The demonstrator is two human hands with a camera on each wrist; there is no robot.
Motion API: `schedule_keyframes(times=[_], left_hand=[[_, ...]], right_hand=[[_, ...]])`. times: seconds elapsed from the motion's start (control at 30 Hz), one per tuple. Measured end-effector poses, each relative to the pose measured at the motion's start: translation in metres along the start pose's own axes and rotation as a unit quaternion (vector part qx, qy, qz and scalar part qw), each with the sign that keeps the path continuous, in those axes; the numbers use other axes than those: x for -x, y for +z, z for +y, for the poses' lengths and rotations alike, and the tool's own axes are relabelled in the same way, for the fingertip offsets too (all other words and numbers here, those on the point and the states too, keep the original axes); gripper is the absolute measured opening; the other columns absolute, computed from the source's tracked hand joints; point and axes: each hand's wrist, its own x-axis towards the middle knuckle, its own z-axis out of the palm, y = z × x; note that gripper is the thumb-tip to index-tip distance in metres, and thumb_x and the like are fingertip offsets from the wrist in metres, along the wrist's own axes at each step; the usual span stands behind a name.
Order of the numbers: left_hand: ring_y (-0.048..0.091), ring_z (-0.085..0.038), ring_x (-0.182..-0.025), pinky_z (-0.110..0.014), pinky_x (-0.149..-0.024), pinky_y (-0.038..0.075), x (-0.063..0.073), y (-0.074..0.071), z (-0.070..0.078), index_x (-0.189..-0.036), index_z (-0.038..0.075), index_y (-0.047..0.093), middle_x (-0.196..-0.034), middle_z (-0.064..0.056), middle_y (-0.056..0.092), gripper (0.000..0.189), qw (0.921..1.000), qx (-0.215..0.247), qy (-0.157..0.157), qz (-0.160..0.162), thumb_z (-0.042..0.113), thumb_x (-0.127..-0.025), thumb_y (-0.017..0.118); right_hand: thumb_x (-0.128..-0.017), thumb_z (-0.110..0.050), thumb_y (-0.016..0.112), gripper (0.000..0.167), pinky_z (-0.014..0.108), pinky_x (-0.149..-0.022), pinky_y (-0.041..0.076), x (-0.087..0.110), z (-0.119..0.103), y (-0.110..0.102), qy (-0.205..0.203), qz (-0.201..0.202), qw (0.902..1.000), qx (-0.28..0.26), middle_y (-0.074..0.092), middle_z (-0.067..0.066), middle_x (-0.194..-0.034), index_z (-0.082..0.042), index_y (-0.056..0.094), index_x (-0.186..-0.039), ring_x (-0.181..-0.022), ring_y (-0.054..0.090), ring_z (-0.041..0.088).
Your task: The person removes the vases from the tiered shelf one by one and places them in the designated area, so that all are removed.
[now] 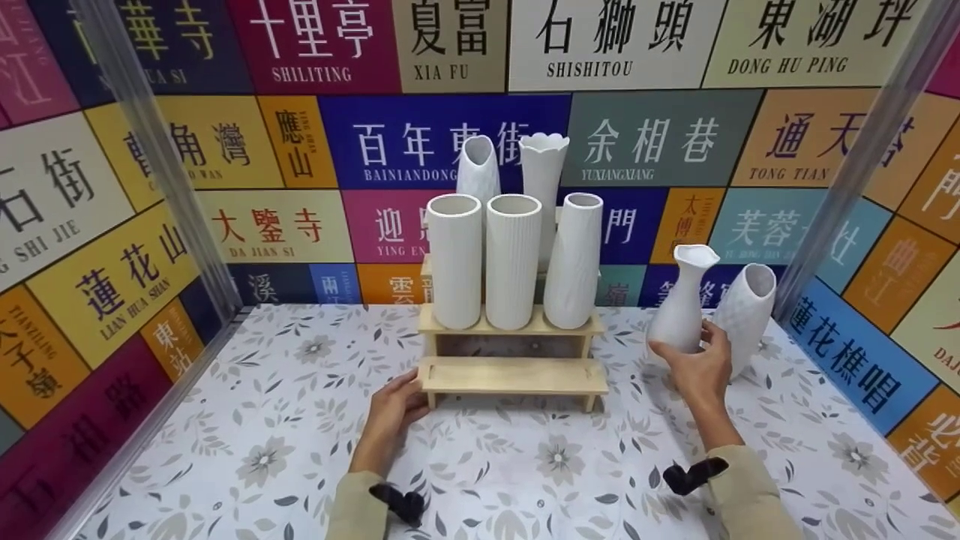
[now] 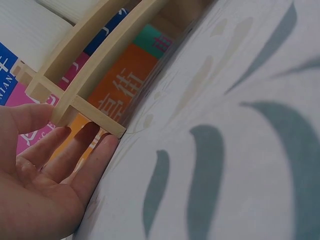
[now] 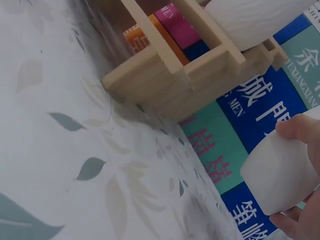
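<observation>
In the head view my right hand (image 1: 703,367) grips the lower body of a white vase (image 1: 681,311) with a narrow neck and flared, wavy mouth. In the right wrist view its rounded base (image 3: 277,172) shows between thumb and fingers, tilted. My left hand (image 1: 390,411) holds the left end of the bottom step of a tiered wooden stand (image 1: 514,375). The left wrist view shows the thumb on the step's corner and the fingertips (image 2: 107,145) by its leg. Three white vases, a smooth cylinder (image 1: 455,262), a ribbed cylinder (image 1: 514,262) and a tapered one (image 1: 574,262), stand on the step above.
Behind them, higher up, stand a slant-mouthed vase (image 1: 478,169) and a scallop-rimmed vase (image 1: 545,165). Another slant-mouthed, textured vase (image 1: 750,315) stands right of my right hand. A leaf-patterned cloth (image 1: 262,427) covers the table; colourful sign panels (image 1: 442,142) enclose it.
</observation>
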Motion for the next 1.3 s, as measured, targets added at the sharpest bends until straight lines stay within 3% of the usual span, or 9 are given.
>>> schedule_keyframes(times=[0.23, 0.53, 0.67, 0.9, 1.3], left_hand=[[0.072, -0.021, -0.095, -0.034, -0.085, 0.061, 0.001, 0.001, 0.002, -0.144, 0.004, 0.052, -0.121, -0.022, 0.071, 0.050, 1.0000, 0.001, -0.008, 0.003, 0.017, -0.097, 0.062], [0.072, -0.024, -0.098, -0.035, -0.086, 0.061, -0.001, -0.002, 0.001, -0.144, 0.003, 0.052, -0.123, -0.025, 0.069, 0.050, 1.0000, -0.002, 0.004, -0.003, 0.016, -0.097, 0.062], [0.072, -0.024, -0.098, -0.034, -0.085, 0.061, 0.000, -0.001, 0.001, -0.145, 0.003, 0.052, -0.122, -0.024, 0.070, 0.051, 1.0000, -0.003, -0.001, -0.006, 0.017, -0.097, 0.062], [0.072, -0.023, -0.100, -0.034, -0.086, 0.061, 0.001, -0.001, 0.002, -0.146, 0.001, 0.048, -0.124, -0.024, 0.069, 0.053, 0.9999, -0.005, 0.009, -0.012, 0.017, -0.097, 0.061], [0.071, -0.024, -0.104, -0.034, -0.088, 0.060, 0.001, -0.001, 0.003, -0.147, 0.004, 0.049, -0.128, -0.023, 0.067, 0.054, 0.9999, -0.006, -0.005, -0.013, 0.020, -0.097, 0.062]], right_hand=[[-0.079, -0.032, 0.084, 0.097, 0.059, -0.114, 0.039, -0.006, 0.011, 0.004, 0.021, 0.002, 0.9998, 0.001, 0.038, 0.019, -0.155, -0.012, 0.027, -0.155, -0.140, 0.041, 0.039], [-0.078, -0.028, 0.086, 0.098, 0.052, -0.108, 0.047, -0.009, 0.020, 0.011, 0.062, 0.004, 0.9973, -0.039, 0.038, 0.017, -0.156, -0.012, 0.027, -0.155, -0.138, 0.041, 0.035], [-0.078, -0.023, 0.085, 0.097, 0.052, -0.114, 0.041, -0.010, 0.026, 0.011, 0.067, 0.019, 0.9971, -0.030, 0.039, 0.019, -0.155, -0.011, 0.028, -0.155, -0.139, 0.041, 0.036], [-0.080, -0.027, 0.084, 0.100, 0.052, -0.122, 0.029, -0.011, 0.033, 0.008, 0.099, 0.017, 0.9946, -0.025, 0.032, 0.021, -0.159, -0.007, 0.023, -0.156, -0.146, 0.033, 0.039], [-0.086, -0.019, 0.078, 0.093, 0.049, -0.124, 0.027, -0.007, 0.031, 0.003, 0.088, 0.029, 0.9945, -0.049, 0.029, 0.019, -0.162, -0.009, 0.021, -0.158, -0.149, 0.031, 0.037]])
